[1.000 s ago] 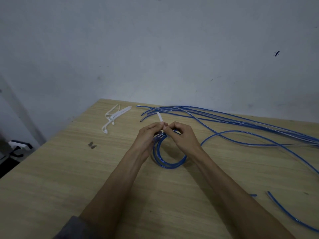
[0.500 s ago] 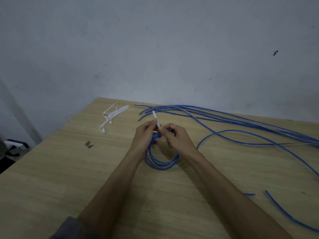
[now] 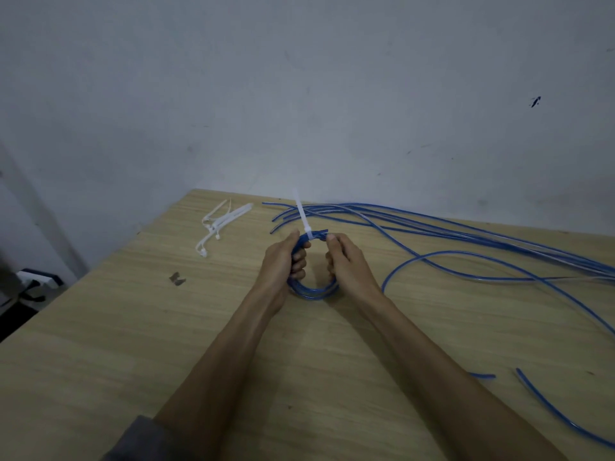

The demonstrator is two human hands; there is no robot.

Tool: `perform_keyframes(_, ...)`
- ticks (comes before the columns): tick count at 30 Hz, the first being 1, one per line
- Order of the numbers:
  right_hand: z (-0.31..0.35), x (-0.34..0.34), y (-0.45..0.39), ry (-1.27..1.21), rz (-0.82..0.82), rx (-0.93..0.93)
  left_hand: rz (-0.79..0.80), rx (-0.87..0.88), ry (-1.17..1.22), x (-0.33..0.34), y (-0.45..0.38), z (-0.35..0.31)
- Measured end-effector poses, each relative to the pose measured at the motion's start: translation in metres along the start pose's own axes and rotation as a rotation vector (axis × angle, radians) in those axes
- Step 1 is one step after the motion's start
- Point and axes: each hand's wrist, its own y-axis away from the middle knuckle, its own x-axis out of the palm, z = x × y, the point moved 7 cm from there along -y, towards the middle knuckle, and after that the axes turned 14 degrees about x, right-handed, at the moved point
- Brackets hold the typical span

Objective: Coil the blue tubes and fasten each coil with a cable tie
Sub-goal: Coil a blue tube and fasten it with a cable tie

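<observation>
Currently on the desk (image 3: 133,344): loose blue tubes (image 3: 466,234) trail right, spare cable ties (image 3: 219,224) lie far left. Blue coil (image 3: 311,291) stands between both hands; left hand (image 3: 283,261) and right hand (image 3: 346,264) each curl round one side. White cable tie (image 3: 303,217) wraps the coil's top, tail pointing up and away, slightly nearer the left grip; likely pulled next.

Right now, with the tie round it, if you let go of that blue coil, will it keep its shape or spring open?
Probably it holds: the white cable tie already cinches the blue coil at the top. It looks light, since both hands carry it by the fingers. The loose tubes lie in smooth curves, so the tubing seems springy and may splay opposite the tie.
</observation>
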Motion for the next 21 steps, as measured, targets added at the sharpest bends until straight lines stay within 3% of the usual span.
perform_keyframes(4,-0.001,-0.012,-0.004,0.006,-0.076,-0.008,0.1,0.037,-0.1,0.008,0.004,0.001)
perform_keyframes(9,0.006,-0.013,0.0,0.087,-0.111,-0.178,0.177,0.081,-0.113,0.014,0.002,-0.004)
perform_keyframes(21,0.005,-0.004,0.004,0.3,-0.063,-0.258,0.149,0.145,-0.229,0.011,0.003,-0.005)
